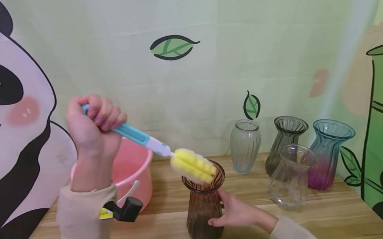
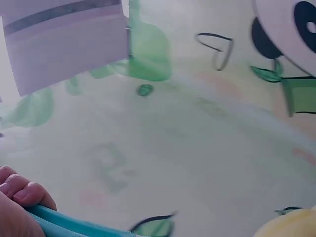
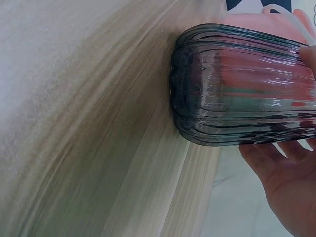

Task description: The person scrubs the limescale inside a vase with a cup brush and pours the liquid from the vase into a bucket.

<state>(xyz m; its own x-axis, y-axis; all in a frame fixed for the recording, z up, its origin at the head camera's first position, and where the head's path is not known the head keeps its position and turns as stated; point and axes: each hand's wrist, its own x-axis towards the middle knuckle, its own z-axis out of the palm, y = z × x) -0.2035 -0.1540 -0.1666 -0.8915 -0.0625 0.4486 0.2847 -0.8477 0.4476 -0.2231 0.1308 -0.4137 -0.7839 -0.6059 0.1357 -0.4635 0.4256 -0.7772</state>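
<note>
In the head view my left hand is raised and grips the blue handle of a bottle brush. Its yellow sponge head slants down to the right, across the mouth of a dark brownish ribbed glass vase. Whether the sponge tip dips inside the rim, I cannot tell. My right hand holds that vase upright on the table from its right side, thumb in front. From the right wrist, the vase shows with fingers on both sides. The left wrist view catches only some fingers, the handle and a bit of sponge.
A pink bucket with a white handle stands behind my left forearm. At the right are a clear rounded vase, a grey vase, a clear flared vase and a blue-to-pink vase. A printed curtain hangs behind the wooden table.
</note>
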